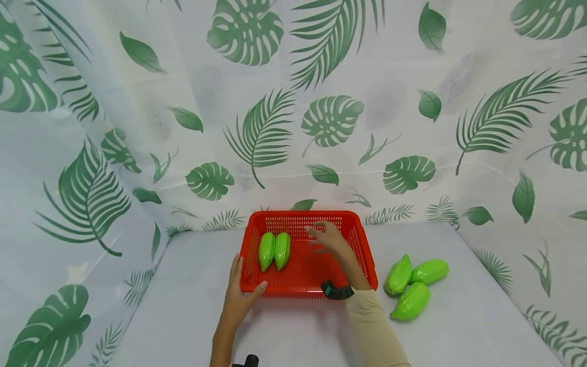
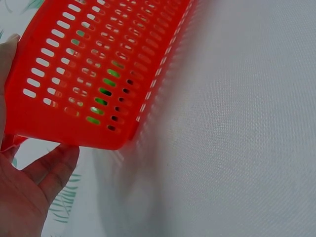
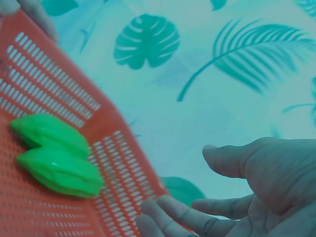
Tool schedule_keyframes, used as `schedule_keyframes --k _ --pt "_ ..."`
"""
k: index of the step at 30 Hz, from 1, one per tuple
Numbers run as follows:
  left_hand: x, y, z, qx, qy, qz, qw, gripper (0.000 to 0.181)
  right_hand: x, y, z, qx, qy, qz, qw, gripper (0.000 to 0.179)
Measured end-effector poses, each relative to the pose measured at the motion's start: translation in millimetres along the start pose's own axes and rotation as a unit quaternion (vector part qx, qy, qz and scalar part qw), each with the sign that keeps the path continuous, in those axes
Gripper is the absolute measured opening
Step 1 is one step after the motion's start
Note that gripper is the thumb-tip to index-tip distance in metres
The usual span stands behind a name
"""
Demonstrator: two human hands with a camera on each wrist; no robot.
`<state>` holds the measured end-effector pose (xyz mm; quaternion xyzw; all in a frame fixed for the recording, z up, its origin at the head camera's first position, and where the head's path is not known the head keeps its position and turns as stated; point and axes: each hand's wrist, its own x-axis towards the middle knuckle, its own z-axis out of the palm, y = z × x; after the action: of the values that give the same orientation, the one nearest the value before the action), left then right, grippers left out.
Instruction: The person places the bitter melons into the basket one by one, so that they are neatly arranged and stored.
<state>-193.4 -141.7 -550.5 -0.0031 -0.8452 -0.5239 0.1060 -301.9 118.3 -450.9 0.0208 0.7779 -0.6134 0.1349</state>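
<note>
A red slotted plastic basket [image 1: 312,291] stands on the table near the back cloth. Inside, towards its left, two glossy green ribbed fruits [image 1: 274,251], resembling star fruit, lie side by side. My left hand [image 1: 239,298] grips the basket's front left corner, thumb at the front rim and fingers along the left side; the left wrist view shows this hand [image 2: 29,192] against the red wall. Over the basket's right half hovers my right hand [image 1: 331,239], fingers spread and holding nothing. The right wrist view shows its palm [image 3: 276,182] empty.
Three more green fruits [image 1: 412,300] lie in a loose cluster on the white tabletop [image 1: 477,326], right of the basket. A leaf-printed cloth [image 1: 284,76] hangs behind and along the sides. My right wrist wears a dark band [image 1: 337,291].
</note>
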Motion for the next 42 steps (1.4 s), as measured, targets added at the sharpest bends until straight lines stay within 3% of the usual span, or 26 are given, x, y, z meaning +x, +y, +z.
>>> schedule_keyframes --k 6,12,16,22,25,29,33,35,42 --pt "3.2 2.3 0.2 0.0 0.0 0.005 1.0 0.1 -38.2 7 -26 0.012 0.03 -0.069 0.9971 0.055" --pt "2.9 1.3 0.1 0.003 0.002 0.0 1.0 0.1 -72.7 19 -53 0.029 0.083 -0.083 0.9926 0.052" --pt "2.1 1.3 0.0 -0.002 0.001 0.0 1.0 0.1 -91.7 32 -71 0.029 0.151 -0.079 0.985 0.053" --pt "-2.1 -1.8 0.4 -0.004 0.0 -0.009 1.0 0.101 -117.5 68 -93 0.043 0.277 -0.062 0.9579 0.043" --pt "-5.4 -3.1 0.9 -0.004 -0.001 -0.017 0.9998 0.101 -127.7 92 -102 0.031 0.346 -0.036 0.9371 0.038" --pt "-7.6 -3.1 1.8 -0.001 -0.001 -0.02 0.9998 0.101 -138.1 122 -108 -0.022 0.433 -0.001 0.9012 0.038" --pt "-6.2 -1.9 2.4 -0.002 0.002 -0.015 0.9999 0.1 -141.0 145 -108 -0.051 0.479 -0.001 0.8764 0.047" --pt "-4.8 -1.6 2.7 -0.001 0.003 -0.013 0.9999 0.1 -140.5 153 -106 -0.05 0.489 0.007 0.871 0.052" --pt "-0.9 0.7 0.5 -0.007 0.004 -0.003 1.0 0.1 -135.1 168 -96 -0.058 0.466 0.083 0.8788 0.071"
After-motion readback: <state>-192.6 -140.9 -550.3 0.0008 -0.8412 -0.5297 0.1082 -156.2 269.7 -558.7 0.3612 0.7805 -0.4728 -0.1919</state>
